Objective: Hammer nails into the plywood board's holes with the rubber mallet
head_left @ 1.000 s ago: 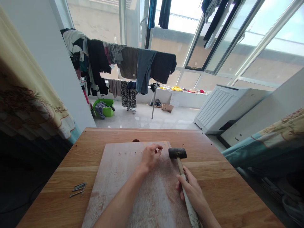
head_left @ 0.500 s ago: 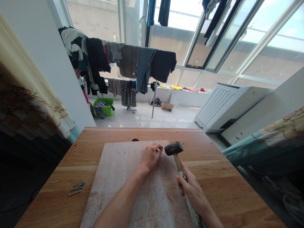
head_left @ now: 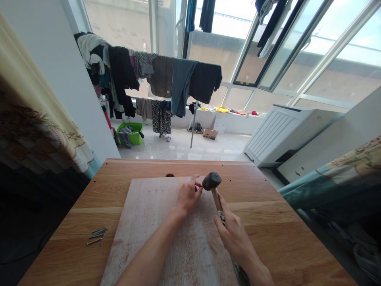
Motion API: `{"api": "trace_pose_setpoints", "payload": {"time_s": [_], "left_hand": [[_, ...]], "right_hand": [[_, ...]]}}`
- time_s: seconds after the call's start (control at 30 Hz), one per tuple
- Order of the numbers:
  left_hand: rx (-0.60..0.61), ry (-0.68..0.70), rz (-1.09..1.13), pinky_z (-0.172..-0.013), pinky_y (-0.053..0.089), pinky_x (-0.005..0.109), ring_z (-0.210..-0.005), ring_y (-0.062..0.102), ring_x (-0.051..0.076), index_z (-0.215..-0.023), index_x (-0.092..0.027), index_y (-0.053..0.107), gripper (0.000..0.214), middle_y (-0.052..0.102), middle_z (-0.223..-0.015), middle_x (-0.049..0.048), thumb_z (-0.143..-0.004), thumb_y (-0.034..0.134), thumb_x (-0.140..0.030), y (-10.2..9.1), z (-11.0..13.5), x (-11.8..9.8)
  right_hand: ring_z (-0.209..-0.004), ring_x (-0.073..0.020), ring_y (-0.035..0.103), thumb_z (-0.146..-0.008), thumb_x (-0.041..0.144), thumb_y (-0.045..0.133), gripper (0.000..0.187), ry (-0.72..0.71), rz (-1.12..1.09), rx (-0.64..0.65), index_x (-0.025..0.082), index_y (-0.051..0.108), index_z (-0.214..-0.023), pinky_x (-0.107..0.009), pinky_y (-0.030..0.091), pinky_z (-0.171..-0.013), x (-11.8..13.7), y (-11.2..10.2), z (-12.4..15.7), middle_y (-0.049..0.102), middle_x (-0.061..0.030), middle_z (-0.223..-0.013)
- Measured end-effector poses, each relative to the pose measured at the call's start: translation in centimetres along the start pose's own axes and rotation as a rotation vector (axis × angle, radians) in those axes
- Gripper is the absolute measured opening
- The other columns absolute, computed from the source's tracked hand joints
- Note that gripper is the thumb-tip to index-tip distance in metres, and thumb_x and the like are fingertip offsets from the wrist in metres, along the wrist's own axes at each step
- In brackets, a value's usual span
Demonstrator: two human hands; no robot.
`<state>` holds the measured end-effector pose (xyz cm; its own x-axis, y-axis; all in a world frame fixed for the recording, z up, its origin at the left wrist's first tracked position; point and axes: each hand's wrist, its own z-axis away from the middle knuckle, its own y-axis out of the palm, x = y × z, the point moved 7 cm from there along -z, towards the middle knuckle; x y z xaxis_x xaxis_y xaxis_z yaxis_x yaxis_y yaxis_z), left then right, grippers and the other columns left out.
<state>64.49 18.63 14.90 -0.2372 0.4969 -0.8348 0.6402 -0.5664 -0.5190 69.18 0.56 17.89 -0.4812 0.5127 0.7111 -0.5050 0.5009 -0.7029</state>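
A pale worn board (head_left: 154, 234) lies on a wooden table (head_left: 268, 234). My left hand (head_left: 187, 195) rests on the board near its far edge, thumb and forefinger pinched together on something too small to make out, probably a nail. My right hand (head_left: 233, 238) grips the wooden handle of a hammer (head_left: 212, 180), whose dark head hangs just right of the left fingertips. A row of small nail heads (head_left: 159, 191) dots the board to the left of that hand.
Several loose nails (head_left: 97, 235) lie on the table's left side. Beyond the table stand a clothes rack (head_left: 166, 81) full of garments, a green basket (head_left: 132, 135), a white radiator cover (head_left: 276, 131) and large windows. Curtains hang at both sides.
The hammer head has swung left and up, from right of my left hand to close beside its fingertips. My right hand moved left with it. My left hand has stayed put.
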Motion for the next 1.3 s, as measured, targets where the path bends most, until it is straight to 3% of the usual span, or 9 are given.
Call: {"api": "trace_pose_setpoints", "payload": {"time_s": [0.13, 0.33, 0.4, 0.5, 0.6, 0.93, 1.03, 1.17, 1.3], "left_hand": [[0.004, -0.002, -0.005, -0.080, 0.054, 0.030, -0.081, 0.074, 0.018, -0.135, -0.023, 0.057, 0.045, 0.080, -0.102, 0.0010, -0.091, 0.065, -0.020, 0.1, 0.0, 0.1], [0.008, -0.003, -0.009, -0.077, 0.054, 0.029, -0.080, 0.074, 0.017, -0.133, -0.025, 0.058, 0.043, 0.080, -0.103, 0.0007, -0.091, 0.064, -0.019, 0.1, 0.0, 0.1], [0.009, 0.004, -0.009, -0.077, 0.053, 0.028, -0.078, 0.073, 0.016, -0.132, -0.025, 0.059, 0.042, 0.080, -0.102, 0.0003, -0.091, 0.063, -0.018, 0.1, 0.1, 0.0], [0.012, 0.016, -0.008, -0.077, 0.053, 0.027, -0.075, 0.072, 0.015, -0.129, -0.025, 0.060, 0.040, 0.079, -0.100, -0.0007, -0.090, 0.062, -0.015, 0.2, 0.1, 0.0], [0.005, 0.026, -0.008, -0.077, 0.053, 0.027, -0.074, 0.071, 0.014, -0.126, -0.024, 0.061, 0.039, 0.077, -0.102, -0.0002, -0.089, 0.061, -0.015, 0.1, 0.1, 0.1], [-0.051, 0.070, -0.046, -0.087, 0.054, 0.032, -0.090, 0.067, 0.017, -0.122, -0.019, 0.062, 0.041, 0.069, -0.115, 0.0075, -0.082, 0.061, -0.009, -0.9, 0.5, -1.0], [-0.011, 0.108, -0.084, -0.086, 0.054, 0.031, -0.092, 0.068, 0.019, -0.112, -0.020, 0.066, 0.030, 0.071, -0.103, 0.0065, -0.085, 0.058, -0.010, -4.1, 1.8, -2.1], [0.065, 0.125, -0.315, -0.088, 0.052, 0.032, -0.094, 0.069, 0.021, -0.104, -0.024, 0.068, 0.025, 0.072, -0.103, 0.0046, -0.088, 0.051, -0.014, -11.7, 5.8, -2.8], [-0.098, -0.141, -0.575, -0.087, 0.052, 0.034, -0.096, 0.070, 0.023, -0.104, -0.026, 0.067, 0.029, 0.071, -0.110, 0.0047, -0.092, 0.042, -0.020, -21.2, 11.8, 1.0]], "right_hand": [[-0.136, -0.0293, 0.056, -0.096, 0.034, 0.042, 0.068, -0.042, -0.004, -0.005, 0.014, 0.038, -0.161, -0.041, 0.042, -0.113, 0.1, 0.3, 0.2, 0.062, -0.0159, -0.146], [-0.132, -0.0304, 0.061, -0.093, 0.031, 0.046, 0.068, -0.050, 0.009, -0.016, 0.018, 0.042, -0.159, -0.042, 0.045, -0.110, 0.1, 0.2, 0.0, 0.063, -0.0149, -0.147], [-0.125, -0.0302, 0.066, -0.092, 0.033, 0.047, 0.068, -0.029, 0.006, -0.053, 0.019, 0.045, -0.158, -0.039, 0.050, -0.104, -0.2, -0.1, 0.0, 0.070, -0.0141, -0.136], [-0.095, -0.0280, 0.076, -0.090, 0.039, 0.051, 0.067, 0.067, -0.054, -0.095, 0.019, 0.051, -0.155, -0.032, 0.059, -0.081, -1.2, -0.4, 0.2, 0.079, -0.0084, -0.098], [-0.059, -0.0239, 0.071, -0.089, 0.043, 0.053, 0.070, 0.170, -0.125, -0.076, 0.018, 0.051, -0.154, -0.029, 0.056, -0.058, -2.4, -0.2, 0.5, 0.068, 0.0004, -0.063], [-0.040, -0.0194, 0.054, -0.088, 0.043, 0.050, 0.081, 0.251, -0.234, -0.006, 0.015, 0.036, -0.162, -0.026, 0.047, -0.038, -3.2, 1.3, 1.2, 0.049, 0.0084, -0.050], [-0.038, -0.0187, 0.050, -0.089, 0.044, 0.049, 0.083, 0.261, -0.278, -0.022, 0.012, 0.030, -0.164, -0.025, 0.045, -0.036, -3.4, 1.6, 1.4, 0.043, 0.0108, -0.046], [-0.037, -0.0191, 0.051, -0.088, 0.047, 0.049, 0.084, 0.257, -0.299, -0.035, 0.012, 0.031, -0.163, -0.026, 0.044, -0.038, -4.0, 1.7, 1.6, 0.043, 0.0117, -0.042], [-0.037, -0.0200, 0.053, -0.088, 0.050, 0.049, 0.084, 0.284, -0.271, -0.027, 0.014, 0.034, -0.162, -0.027, 0.045, -0.039, -4.6, 1.7, 1.5, 0.046, 0.0111, -0.041]]}}
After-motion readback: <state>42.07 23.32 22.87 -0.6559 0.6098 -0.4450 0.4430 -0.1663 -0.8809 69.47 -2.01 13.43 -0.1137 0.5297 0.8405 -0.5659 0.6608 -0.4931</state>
